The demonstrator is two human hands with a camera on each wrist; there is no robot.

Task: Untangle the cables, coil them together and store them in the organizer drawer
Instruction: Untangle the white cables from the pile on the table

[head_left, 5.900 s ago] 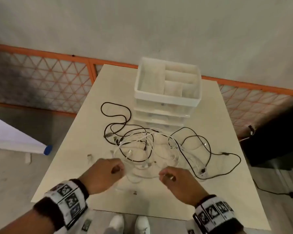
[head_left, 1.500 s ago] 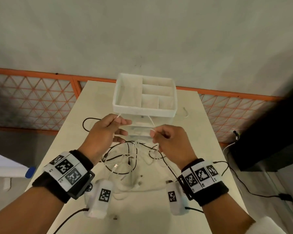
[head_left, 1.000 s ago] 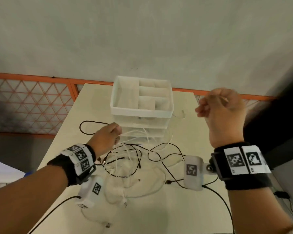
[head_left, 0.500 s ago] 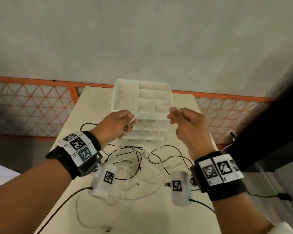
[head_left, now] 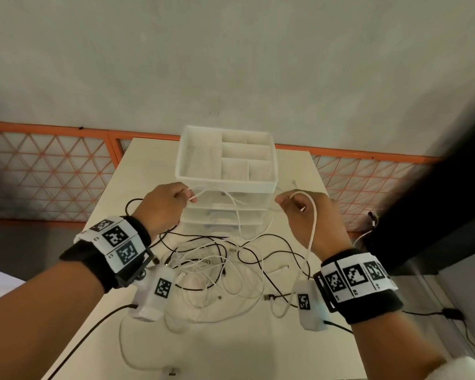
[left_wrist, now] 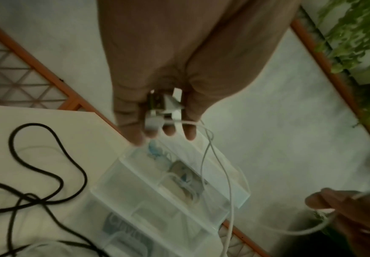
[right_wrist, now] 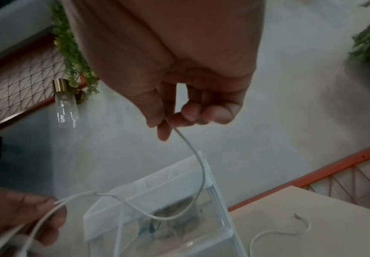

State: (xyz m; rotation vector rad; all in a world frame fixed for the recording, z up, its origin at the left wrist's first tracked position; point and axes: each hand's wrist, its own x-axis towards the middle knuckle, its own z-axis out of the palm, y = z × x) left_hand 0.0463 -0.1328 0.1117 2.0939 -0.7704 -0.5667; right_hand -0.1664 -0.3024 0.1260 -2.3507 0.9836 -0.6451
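Observation:
Both hands are raised in front of the white organizer (head_left: 225, 185), holding one white cable (head_left: 314, 215) between them. My left hand (head_left: 188, 197) grips coiled turns of it and a plug end (left_wrist: 173, 104). My right hand (head_left: 288, 201) pinches the cable between thumb and forefinger (right_wrist: 168, 121), and a loop runs over the back of that hand. The cable sags between the hands in front of the clear drawers (left_wrist: 168, 191) and drops to the tangle of black and white cables (head_left: 217, 270) on the table (head_left: 231, 346). The drawers look shut.
The organizer's top tray has open compartments. A short white cable piece (head_left: 294, 183) lies to its right. An orange lattice fence (head_left: 52, 174) runs behind the table. A dark object (head_left: 436, 215) stands at the right. Black leads hang from the wrist cameras.
A second ago my right hand was raised far right, drawing the cable out. It came back beside the left. Now the hands are a little further apart, with a loop over the right hand.

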